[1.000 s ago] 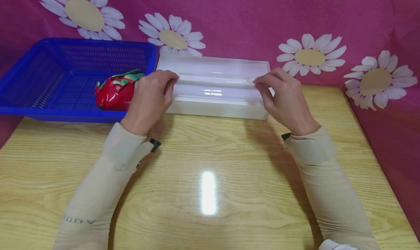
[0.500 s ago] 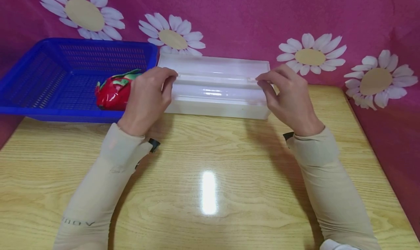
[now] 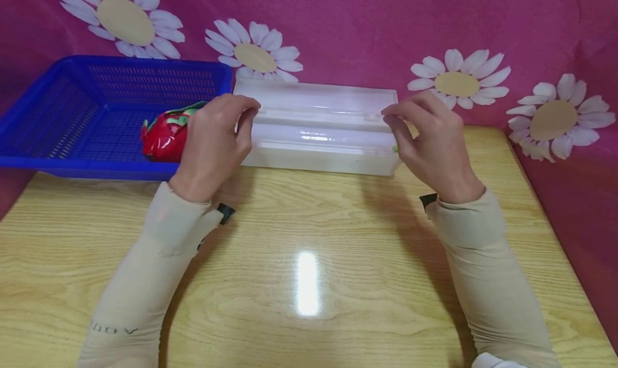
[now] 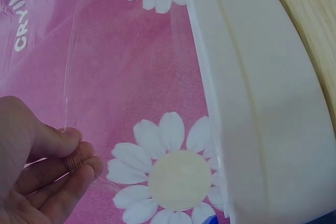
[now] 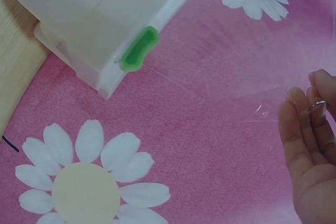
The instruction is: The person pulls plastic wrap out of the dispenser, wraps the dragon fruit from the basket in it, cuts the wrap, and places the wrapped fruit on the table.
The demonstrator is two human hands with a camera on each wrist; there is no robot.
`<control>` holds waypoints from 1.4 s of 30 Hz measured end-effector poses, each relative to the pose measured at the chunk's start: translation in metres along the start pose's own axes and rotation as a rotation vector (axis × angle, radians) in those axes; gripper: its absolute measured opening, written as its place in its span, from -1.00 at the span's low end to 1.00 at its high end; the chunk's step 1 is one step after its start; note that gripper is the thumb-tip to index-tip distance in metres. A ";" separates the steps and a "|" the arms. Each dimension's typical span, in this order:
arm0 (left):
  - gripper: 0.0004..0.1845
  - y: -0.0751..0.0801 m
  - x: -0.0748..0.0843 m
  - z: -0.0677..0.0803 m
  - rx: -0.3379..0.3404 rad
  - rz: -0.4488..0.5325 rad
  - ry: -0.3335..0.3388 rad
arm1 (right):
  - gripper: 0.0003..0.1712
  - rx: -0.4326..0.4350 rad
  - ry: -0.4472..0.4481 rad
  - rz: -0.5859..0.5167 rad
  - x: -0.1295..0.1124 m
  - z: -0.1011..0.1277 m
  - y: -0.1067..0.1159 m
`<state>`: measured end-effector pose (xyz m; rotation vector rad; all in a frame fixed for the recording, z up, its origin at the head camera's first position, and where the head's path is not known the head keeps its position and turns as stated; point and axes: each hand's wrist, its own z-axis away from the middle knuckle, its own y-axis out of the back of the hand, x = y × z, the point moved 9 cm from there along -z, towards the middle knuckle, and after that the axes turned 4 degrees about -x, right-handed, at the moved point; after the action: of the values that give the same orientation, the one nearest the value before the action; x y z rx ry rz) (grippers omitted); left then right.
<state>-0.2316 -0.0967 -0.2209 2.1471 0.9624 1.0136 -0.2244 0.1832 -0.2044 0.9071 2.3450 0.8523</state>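
A white cling film dispenser box (image 3: 318,162) stands at the back of the table, with a roll (image 3: 314,135) lying inside it. Thin clear cling film (image 4: 66,77) stretches from the box between my two hands. At its left corner, the thumb and fingers of my left hand (image 3: 212,148) pinch the film's edge. My right hand (image 3: 434,145) pinches the other corner, where the film (image 5: 261,112) bunches at the fingertips in the right wrist view. A green slider (image 5: 139,50) sits on the box's right end. Both hands are raised above the box's ends.
Left of the box is a blue plastic basket (image 3: 111,170), its near right corner behind my left hand. In it lies a red and green dragon fruit (image 3: 166,138). Pink daisy-printed cloth (image 3: 352,35) hangs right behind. The wooden table (image 3: 367,282) extends toward me.
My right hand has moved a little to the right and my left hand slightly left and up, so they stand further apart. A bit of the green slider now shows beside the right hand.
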 end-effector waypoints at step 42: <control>-0.78 0.046 0.029 0.010 0.189 0.067 -0.122 | -0.84 0.235 -0.018 -0.084 -0.029 0.002 0.045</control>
<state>-0.1937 -0.1026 -0.1813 2.3812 0.9672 0.8403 -0.1854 0.1897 -0.1685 0.8956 2.4844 0.5402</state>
